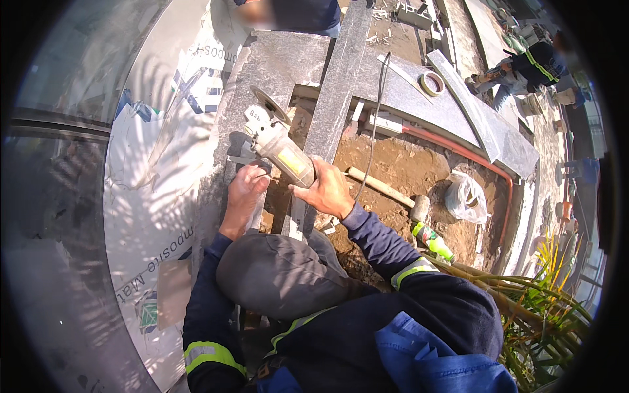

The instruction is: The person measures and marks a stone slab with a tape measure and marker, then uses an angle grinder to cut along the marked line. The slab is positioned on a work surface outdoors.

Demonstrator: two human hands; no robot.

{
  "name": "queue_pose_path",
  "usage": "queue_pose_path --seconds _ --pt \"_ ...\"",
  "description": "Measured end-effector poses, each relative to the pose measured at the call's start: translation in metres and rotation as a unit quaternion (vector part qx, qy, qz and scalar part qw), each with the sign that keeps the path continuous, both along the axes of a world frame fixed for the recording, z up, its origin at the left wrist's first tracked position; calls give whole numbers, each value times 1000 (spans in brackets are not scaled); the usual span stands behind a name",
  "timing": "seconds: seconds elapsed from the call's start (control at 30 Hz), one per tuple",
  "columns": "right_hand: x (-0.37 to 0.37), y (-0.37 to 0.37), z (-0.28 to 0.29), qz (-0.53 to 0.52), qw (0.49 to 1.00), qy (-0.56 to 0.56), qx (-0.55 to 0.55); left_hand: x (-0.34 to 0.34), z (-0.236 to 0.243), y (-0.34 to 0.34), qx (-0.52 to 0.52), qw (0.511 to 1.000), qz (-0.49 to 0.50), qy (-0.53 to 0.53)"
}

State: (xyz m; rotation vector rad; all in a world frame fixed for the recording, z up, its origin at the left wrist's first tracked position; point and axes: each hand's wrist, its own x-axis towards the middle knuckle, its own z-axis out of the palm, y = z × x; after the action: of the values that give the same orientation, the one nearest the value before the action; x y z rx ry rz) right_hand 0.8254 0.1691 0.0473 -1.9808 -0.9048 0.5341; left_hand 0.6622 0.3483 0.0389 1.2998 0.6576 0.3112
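My right hand [327,188] is wrapped around the rear of the body of an angle grinder [285,154]. The grinder's disc [270,105] points away from me and up to the left, and a dark cable [378,108] runs off to the right of it. Just below the grinder's head, my left hand [244,196] is closed with its fingers curled at the edge of a grey stone slab [259,62]. What its fingers hold, if anything, cannot be made out. A long grey stone strip [337,82] lies beyond the grinder, across the dug opening.
Right of my hands, a mallet [383,188], a green bottle [432,241] and a white plastic bag [466,198] lie on soil beside an orange pipe [458,152]. A tape roll [432,83] rests on another slab [400,92]. Leafy plants [544,308] stand lower right. Other people [534,69] are farther off.
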Motion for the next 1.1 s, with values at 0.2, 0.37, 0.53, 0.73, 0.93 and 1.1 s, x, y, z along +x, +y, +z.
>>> queue_pose_path --seconds 0.2,0.37,0.53,0.73,0.93,1.1 --pt "97 -92 -10 -150 972 -157 -89 -95 21 18 147 973 -9 177" --pt "185 -149 -3 -243 913 -263 -196 -199 -14 29 185 940 69 277" --pt "237 -179 6 -283 868 -349 -212 -221 -37 44 213 926 94 297" --pt "273 -182 -9 -286 832 -404 -249 -203 -13 58 297 896 93 316" --pt "284 -182 -44 -248 828 -427 -266 -249 -19 50 297 890 105 329" --pt "294 -190 -52 -201 837 -428 -274 -281 -22 43 297 868 105 383"
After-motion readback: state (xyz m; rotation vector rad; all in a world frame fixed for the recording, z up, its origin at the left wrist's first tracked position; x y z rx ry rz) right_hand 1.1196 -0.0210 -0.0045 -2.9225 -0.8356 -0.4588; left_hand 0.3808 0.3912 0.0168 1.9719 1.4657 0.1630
